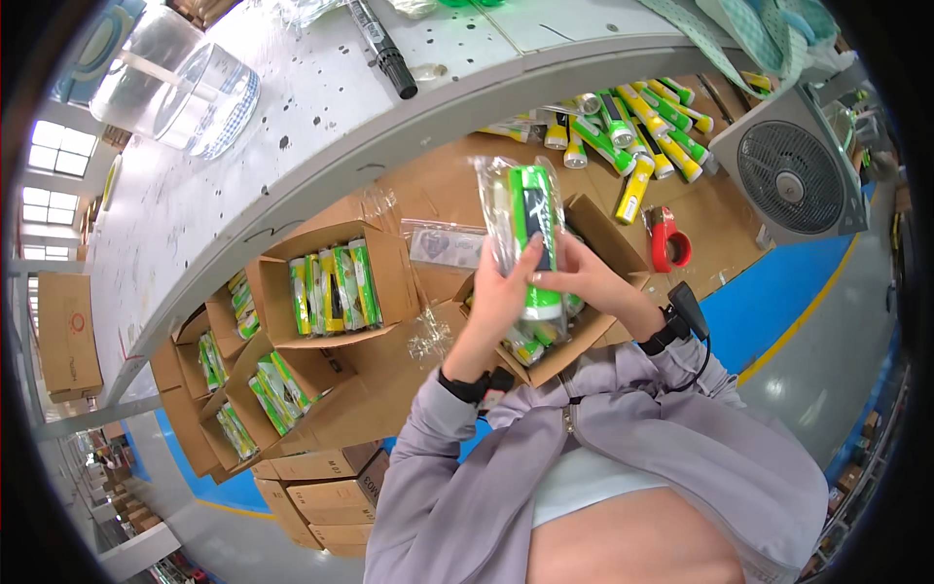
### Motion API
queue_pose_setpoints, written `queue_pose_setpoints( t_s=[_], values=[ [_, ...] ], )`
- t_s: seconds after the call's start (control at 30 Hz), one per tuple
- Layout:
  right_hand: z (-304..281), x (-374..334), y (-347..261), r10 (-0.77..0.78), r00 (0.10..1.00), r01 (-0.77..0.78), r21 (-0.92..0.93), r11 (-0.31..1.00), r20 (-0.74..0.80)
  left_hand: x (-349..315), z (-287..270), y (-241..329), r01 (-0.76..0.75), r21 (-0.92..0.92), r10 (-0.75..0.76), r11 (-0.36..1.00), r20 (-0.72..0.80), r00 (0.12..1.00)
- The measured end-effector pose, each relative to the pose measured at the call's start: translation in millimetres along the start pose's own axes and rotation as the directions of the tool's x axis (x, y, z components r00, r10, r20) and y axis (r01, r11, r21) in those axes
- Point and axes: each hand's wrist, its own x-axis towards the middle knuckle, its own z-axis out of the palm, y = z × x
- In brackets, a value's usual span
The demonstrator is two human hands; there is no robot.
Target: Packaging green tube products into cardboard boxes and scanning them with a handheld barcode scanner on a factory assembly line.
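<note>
A green and black flashlight (531, 200) in a clear plastic bag (494, 195) is held upright in front of me. My left hand (498, 307) grips it from the left, thumb across its front. From the right, my right hand (592, 277) closes its fingers on the lower part. Just below and behind both hands stands an open cardboard box (611, 234) with bagged flashlights (530, 343) inside, partly hidden by my hands. A flat clear bag with a printed label (446, 243) lies left of my left hand.
Loose green and yellow flashlights (637, 185) are piled at the back right, near a red tape dispenser (668, 238) and a grey fan (793, 175). Several open boxes (389, 277) of flashlights stand left. A white shelf (321, 127) with a black marker (379, 49) overhangs the far side.
</note>
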Motion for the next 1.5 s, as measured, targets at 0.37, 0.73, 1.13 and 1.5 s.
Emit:
queue_pose_setpoints(
  t_s=[0.37, 0.73, 1.13, 1.5],
  values=[
    [-61, -57, 6, 0.144, 0.99, -0.106, -0.682, 0.724, -0.001, -104, -36, -34, -0.117, 0.433, 0.183, 0.894, -0.115, 0.976],
    [-10, 24, 63, 0.022, 0.997, -0.073, -0.995, -0.073, -0.074, -124, -58, -84, -0.066, 0.47, 0.177, 0.88, -0.195, 0.965],
    [-43, 17, 89, 0.234, 0.972, 0.006, -0.995, 0.098, 0.029, -122, -60, -82, -0.111, 0.458, 0.128, 0.882, -0.007, 0.992],
    [-51, 22, 80, 0.078, 0.976, 0.166, -0.929, 0.332, 0.202, -117, -59, -74, 0.011, 0.522, -0.007, 0.853, -0.01, 1.0]
  ],
)
